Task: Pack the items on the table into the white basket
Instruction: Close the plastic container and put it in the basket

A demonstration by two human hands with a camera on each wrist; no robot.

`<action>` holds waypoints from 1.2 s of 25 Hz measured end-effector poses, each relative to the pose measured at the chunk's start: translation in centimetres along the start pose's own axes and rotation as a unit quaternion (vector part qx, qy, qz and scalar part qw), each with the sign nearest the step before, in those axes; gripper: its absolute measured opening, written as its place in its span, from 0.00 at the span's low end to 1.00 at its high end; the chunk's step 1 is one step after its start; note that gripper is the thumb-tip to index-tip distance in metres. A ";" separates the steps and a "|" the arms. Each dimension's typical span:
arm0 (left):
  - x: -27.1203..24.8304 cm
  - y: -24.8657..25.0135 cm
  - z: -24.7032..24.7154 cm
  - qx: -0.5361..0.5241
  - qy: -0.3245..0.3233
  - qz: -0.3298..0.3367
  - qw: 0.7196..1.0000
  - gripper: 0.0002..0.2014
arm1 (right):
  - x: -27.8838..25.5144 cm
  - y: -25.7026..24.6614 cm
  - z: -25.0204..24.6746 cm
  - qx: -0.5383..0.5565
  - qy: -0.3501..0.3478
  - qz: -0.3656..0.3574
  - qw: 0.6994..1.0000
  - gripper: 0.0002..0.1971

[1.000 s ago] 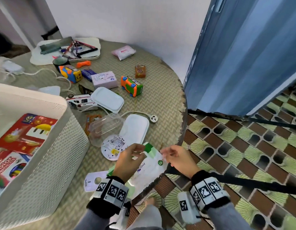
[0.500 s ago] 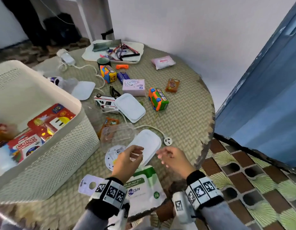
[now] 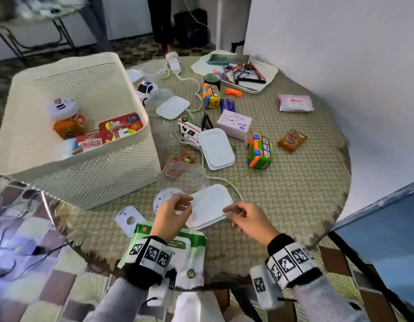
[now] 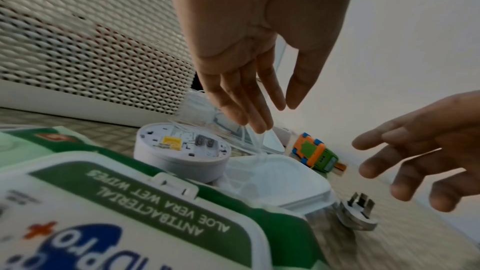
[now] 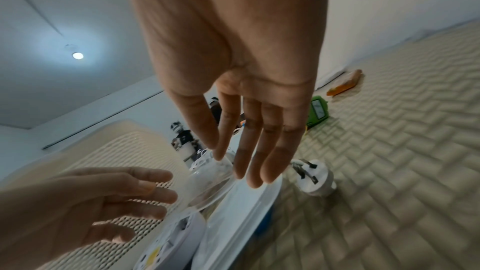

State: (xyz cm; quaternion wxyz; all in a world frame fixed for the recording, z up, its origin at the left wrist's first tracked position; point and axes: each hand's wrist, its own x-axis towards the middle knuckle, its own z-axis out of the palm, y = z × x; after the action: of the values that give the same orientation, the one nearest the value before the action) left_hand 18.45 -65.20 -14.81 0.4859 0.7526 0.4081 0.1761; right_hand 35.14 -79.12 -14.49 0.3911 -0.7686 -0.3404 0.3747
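Above table (image 3: 294,201), two empty hands (image 3: 171,214)

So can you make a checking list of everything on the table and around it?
Surface: round woven-topped table, frayed edge.
Job's things: white basket partly filled; wet wipes pack, white lid, toy bus outside it.
Clutter: tray of pens.
Hands: left hand and right hand open, hovering at the lid.
Cables: white cord with plug.
Surroundings: tiled floor, white wall, someone's legs behind.
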 end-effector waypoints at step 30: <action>5.5 3.5 2.4 0.035 0.145 0.008 0.989 0.46 | 11.8 -1.4 -4.0 0.093 0.023 -0.091 0.991 0.37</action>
State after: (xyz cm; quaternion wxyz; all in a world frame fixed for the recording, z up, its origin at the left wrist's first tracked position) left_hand 24.91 -62.98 -13.58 0.3938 0.7388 0.4737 0.2731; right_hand 43.88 -70.20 -15.26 0.5009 -0.7032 -0.3639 0.3496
